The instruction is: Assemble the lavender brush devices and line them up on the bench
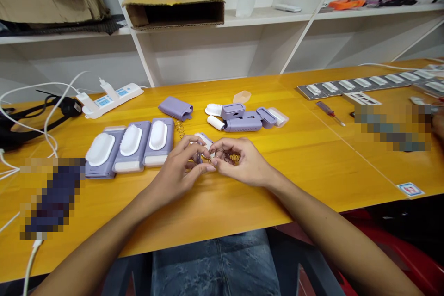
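Near the table's middle, my left hand (183, 159) and my right hand (244, 159) meet fingertip to fingertip. Between them is a thin wire coil spring (219, 153), pinched by the right fingers, its end at the left fingertips. A golden part of a coil (236, 158) shows under the right hand; I cannot tell if it is a second spring. Just behind the fingers is a small white and purple part (205, 139), partly covered. Another coil spring (179, 128) lies beyond my left hand, beside a hollow purple housing (175, 107).
Left stand several purple cases with white bristle heads (130, 139), a power strip (113, 101) and cables. Loose purple parts (243, 122) lie behind my hands. To the right are a screwdriver (329, 112), a long metal fixture (362, 84) and another person's hand (439, 122). White shelves (208, 55) rise behind.
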{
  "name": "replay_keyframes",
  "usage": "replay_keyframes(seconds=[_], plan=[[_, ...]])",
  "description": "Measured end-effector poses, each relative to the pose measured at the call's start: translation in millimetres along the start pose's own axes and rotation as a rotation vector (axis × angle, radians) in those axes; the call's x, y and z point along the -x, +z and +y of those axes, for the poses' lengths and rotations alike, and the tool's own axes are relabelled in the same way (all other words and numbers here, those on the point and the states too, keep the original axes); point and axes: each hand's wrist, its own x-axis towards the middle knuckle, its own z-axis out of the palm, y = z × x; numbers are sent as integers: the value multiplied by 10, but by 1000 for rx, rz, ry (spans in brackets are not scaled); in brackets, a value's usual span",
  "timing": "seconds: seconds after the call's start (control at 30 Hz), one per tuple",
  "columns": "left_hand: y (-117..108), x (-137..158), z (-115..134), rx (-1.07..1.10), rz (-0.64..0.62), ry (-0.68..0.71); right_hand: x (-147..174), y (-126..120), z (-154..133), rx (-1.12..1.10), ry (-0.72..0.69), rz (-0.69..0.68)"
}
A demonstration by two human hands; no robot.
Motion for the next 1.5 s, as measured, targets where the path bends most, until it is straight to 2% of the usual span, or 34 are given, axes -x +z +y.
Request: replay_keyframes(seconds=[0.17,0.3,0.47,0.63,0.9,1.1,1.3,1.5], plan=[[16,15,40,-178,32,125,-2,11,14,-49,22,9],[15,-2,61,-193,64,152,-7,10,33,-54,32,-8],[39,-17,100,-109,112,104,-7,-2,34,-6,-14,-10],[74,-4,85,40,129,-30,12,-4,40,115,-145,34],[126,7,104,178,145,-74,23,44,135,461,-368,96],[135,5,119,248,142,-90,54,40,124,325,-421,93],[116,-10,144,317,151,-127,46,49,141,310,-561,155],[118,-4,149,339,146,-136,34,52,130,347,-597,176]])
